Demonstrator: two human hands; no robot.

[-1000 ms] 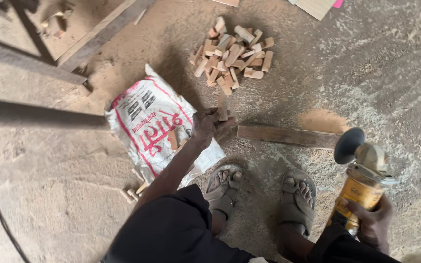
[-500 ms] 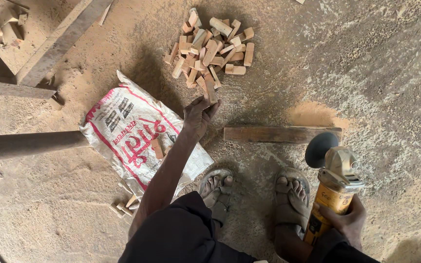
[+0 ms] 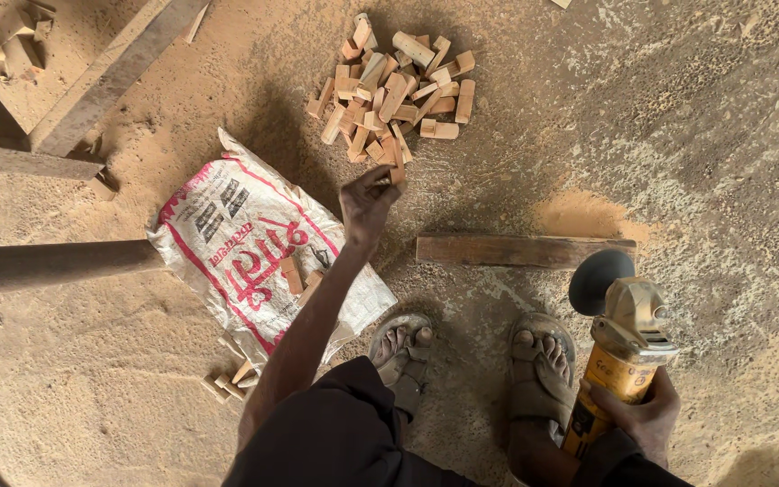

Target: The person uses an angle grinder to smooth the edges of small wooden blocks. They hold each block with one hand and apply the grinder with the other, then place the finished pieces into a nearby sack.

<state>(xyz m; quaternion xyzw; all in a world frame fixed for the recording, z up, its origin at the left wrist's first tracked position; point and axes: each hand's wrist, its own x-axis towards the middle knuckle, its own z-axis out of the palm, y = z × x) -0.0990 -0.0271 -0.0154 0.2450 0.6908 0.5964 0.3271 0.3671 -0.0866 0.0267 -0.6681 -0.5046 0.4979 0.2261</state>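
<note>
My left hand (image 3: 367,200) reaches forward over the dusty floor, its fingers pinched on a small wood block (image 3: 396,170) at the near edge of a pile of wood blocks (image 3: 396,88). My right hand (image 3: 639,418) grips the yellow body of an angle grinder (image 3: 619,338), whose dark disc points away from me. A flat wooden strip (image 3: 525,250) lies on the floor just beyond the grinder's disc. My sandalled feet (image 3: 471,356) stand between the two hands.
A white sack with red print (image 3: 250,248) lies flat at the left with two small blocks on it. More small blocks (image 3: 229,381) lie by its near corner. Wooden beams (image 3: 105,77) and a thick post (image 3: 47,263) run along the left. Sawdust covers the floor.
My left hand has moved forward from the sack's edge to the near side of the block pile and closed on a block. The grinder stays in my right hand.
</note>
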